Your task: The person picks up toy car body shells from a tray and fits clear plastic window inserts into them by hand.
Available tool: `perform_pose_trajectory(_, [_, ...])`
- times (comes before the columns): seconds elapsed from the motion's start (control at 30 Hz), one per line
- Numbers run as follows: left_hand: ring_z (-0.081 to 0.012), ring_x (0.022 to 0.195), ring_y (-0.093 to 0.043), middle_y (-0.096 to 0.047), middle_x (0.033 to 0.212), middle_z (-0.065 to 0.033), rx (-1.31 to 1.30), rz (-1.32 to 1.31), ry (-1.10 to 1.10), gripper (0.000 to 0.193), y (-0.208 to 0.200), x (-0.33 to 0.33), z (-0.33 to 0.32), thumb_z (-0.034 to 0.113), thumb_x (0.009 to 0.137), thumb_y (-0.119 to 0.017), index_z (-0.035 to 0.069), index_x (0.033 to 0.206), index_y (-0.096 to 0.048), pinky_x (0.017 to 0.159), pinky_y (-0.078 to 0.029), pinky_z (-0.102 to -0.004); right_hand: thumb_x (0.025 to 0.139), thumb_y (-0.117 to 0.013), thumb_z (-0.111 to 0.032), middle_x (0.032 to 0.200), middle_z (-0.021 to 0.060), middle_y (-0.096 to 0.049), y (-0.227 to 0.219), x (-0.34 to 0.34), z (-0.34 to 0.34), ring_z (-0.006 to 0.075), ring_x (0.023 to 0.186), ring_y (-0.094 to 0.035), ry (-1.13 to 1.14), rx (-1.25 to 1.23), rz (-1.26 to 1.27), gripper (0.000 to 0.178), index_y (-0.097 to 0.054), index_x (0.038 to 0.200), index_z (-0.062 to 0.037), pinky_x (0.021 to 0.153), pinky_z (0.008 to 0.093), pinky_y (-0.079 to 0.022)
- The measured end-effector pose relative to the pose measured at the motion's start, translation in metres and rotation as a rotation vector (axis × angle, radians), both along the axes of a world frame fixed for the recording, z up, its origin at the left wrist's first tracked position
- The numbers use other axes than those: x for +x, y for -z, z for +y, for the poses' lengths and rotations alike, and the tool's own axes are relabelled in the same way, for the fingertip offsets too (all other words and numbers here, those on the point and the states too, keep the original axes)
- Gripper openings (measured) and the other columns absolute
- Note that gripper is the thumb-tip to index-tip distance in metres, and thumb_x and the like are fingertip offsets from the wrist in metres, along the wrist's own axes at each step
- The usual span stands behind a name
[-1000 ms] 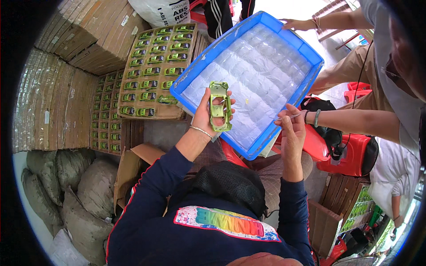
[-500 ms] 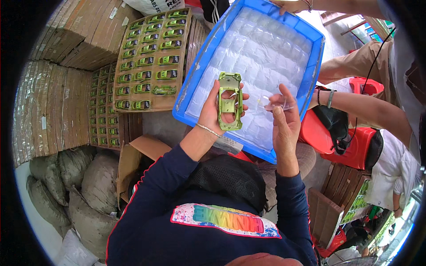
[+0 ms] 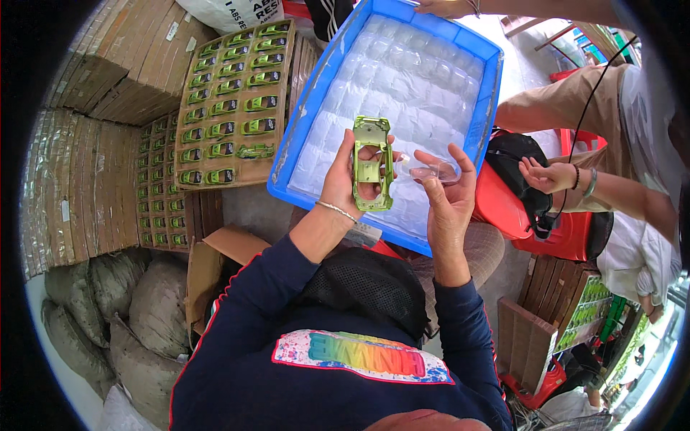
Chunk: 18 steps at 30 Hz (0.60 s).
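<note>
My left hand [image 3: 341, 176] is closed round a green toy car body [image 3: 372, 134], its hollow underside facing up and its length upright in the picture. Close by on the right, my right hand [image 3: 451, 208] pinches a small clear plastic piece [image 3: 425, 173], perhaps a car window part, between thumb and fingers. The piece is a short way from the car body and not touching it. Beneath both hands lies a blue plastic crate [image 3: 491, 97], filled with rows of clear parts on white sheeting [image 3: 402, 72].
A cardboard tray of green toy cars [image 3: 241, 161] stands at upper left beside stacked cardboard trays [image 3: 79, 194]. Grey sacks [image 3: 162, 305] lie lower left. At right are a co-worker's hand [image 3: 550, 176], another hand [image 3: 445, 7] on the crate's far rim, and a red stool [image 3: 496, 208].
My right hand has brought the clear piece leftward, nearer the car body. The crate appears shifted left in view. The co-worker's lower hand has moved off the crate's right side.
</note>
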<state>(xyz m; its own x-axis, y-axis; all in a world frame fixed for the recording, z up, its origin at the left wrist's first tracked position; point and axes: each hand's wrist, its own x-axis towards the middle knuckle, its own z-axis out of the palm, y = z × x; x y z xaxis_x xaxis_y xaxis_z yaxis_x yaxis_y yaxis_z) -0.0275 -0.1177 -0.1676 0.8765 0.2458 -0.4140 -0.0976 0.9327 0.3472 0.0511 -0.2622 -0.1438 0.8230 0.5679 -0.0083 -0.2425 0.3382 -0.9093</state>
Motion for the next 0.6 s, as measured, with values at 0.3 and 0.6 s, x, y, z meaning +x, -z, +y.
perform_pose_trajectory(0.3, [-0.0172,0.085,-0.063,-0.062,0.110,-0.0145,0.084,-0.077,0.008,0.064,-0.006,0.012,-0.011,0.058,0.096,-0.032,0.005,0.128,-0.050,0.061,-0.051,-0.0264,0.078,-0.073,0.000,0.117,0.0149,-0.058,-0.003,-0.010,-0.006,0.0159,0.097,-0.061,0.129,-0.096,-0.282,0.047,-0.047,0.117,-0.0051,0.083,0.0284,-0.050])
perform_pose_trajectory(0.6, [-0.0289,0.103,-0.060,-0.056,0.122,-0.0194,0.059,-0.112,-0.022,0.063,-0.008,0.017,-0.022,0.053,0.098,-0.031,0.003,0.132,-0.045,0.092,-0.049,-0.0420,0.073,-0.078,-0.018,0.098,0.0072,-0.061,-0.024,-0.010,-0.015,0.0236,0.085,-0.059,0.074,-0.555,-0.983,0.030,-0.059,0.093,-0.0057,0.071,0.0329,-0.045])
